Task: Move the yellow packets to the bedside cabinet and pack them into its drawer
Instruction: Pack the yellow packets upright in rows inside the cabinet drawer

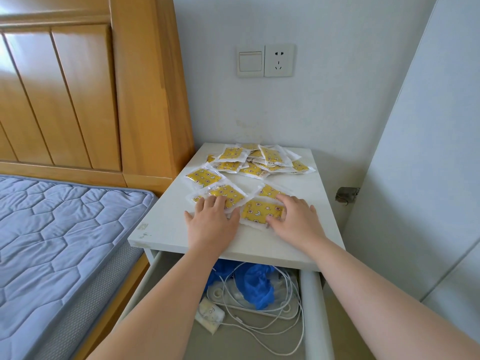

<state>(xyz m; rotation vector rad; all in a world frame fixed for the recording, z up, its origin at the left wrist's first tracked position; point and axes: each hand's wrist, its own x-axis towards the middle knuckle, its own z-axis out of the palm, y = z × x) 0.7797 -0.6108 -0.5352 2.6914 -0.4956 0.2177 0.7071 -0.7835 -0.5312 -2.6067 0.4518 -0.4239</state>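
An open drawer (315, 305) at the bottom holds white cables (283, 320), crumpled blue plastic (257, 284) and a small pouch (210, 316) with print too blurred to read. Above it, the white bedside cabinet (161, 229) has bare room along its front edge. The left hand (211, 222) lies flat, fingers spread, on a yellow packet (228, 194); the right hand (296, 218) presses another packet (261, 213), gripping nothing. A pile of yellow packets (259, 159) sits near the wall, below a switch and socket (265, 60).
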